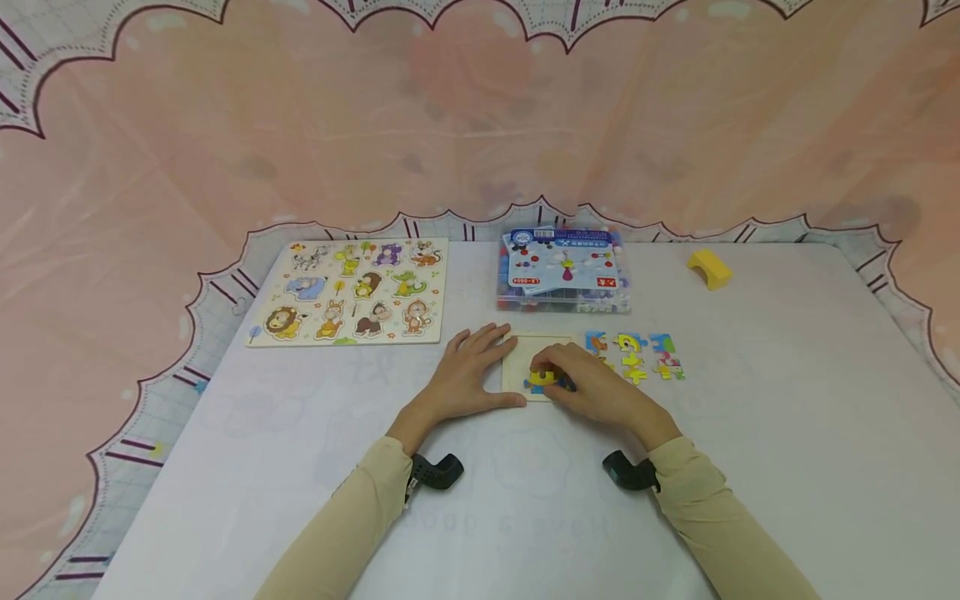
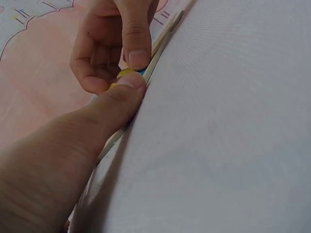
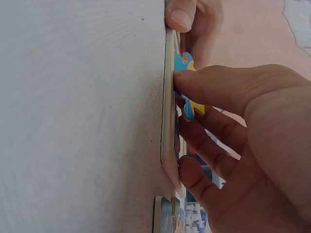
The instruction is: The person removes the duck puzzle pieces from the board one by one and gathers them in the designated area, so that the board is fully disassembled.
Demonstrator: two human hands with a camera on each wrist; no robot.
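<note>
A square wooden puzzle tray (image 1: pixel 517 354) lies on the table in the head view. My left hand (image 1: pixel 468 375) rests at the tray's left side, fingers spread and its thumb along the front edge. Between the thumb and fingers of my right hand (image 1: pixel 592 385) is a blue and yellow jigsaw piece (image 3: pixel 189 107), held over the tray. Part of that piece is hidden by the fingers, so I cannot tell whether it is seated. Just right of the tray lie several loose jigsaw pieces (image 1: pixel 632 358), partly behind the right hand.
An animal puzzle board (image 1: pixel 348 292) lies at the back left. Behind the tray sits a clear plastic box (image 1: pixel 562 271) with a printed blue label. A yellow arch block (image 1: pixel 709 269) stands at the back right, and a patterned cloth hangs beyond the table.
</note>
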